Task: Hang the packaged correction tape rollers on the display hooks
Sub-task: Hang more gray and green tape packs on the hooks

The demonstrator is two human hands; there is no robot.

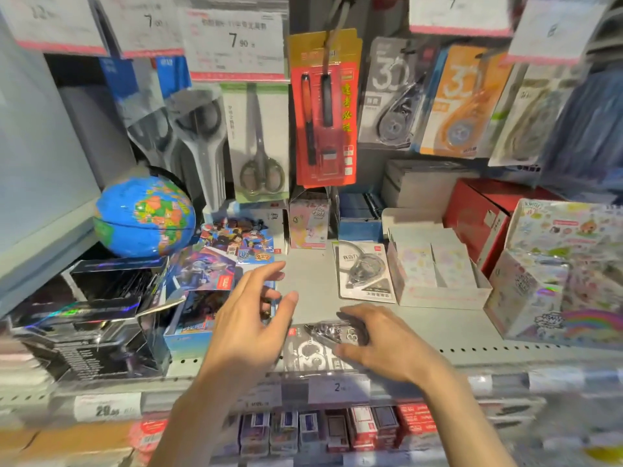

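Picking up is the step in hand: the right hand (381, 345) pinches the packaged correction tape roller (323, 345) lying flat at the front edge of the shelf (472, 335), thumb on its near side and fingers curled over its far side, while the left hand (249, 318) hovers just beside it, fingers spread and holding nothing. Its long axis appears to run along the shelf's front edge; which end carries the hang hole cannot be told. The next move calls for lifting it, turning that end up, and threading it onto a display hook above, where 1 grey correction tape pack (387, 96) hangs.

price tag (237, 42): "7.90" | shelf-edge label (107, 406): "29" | hanging grey pack (387, 92): "30"
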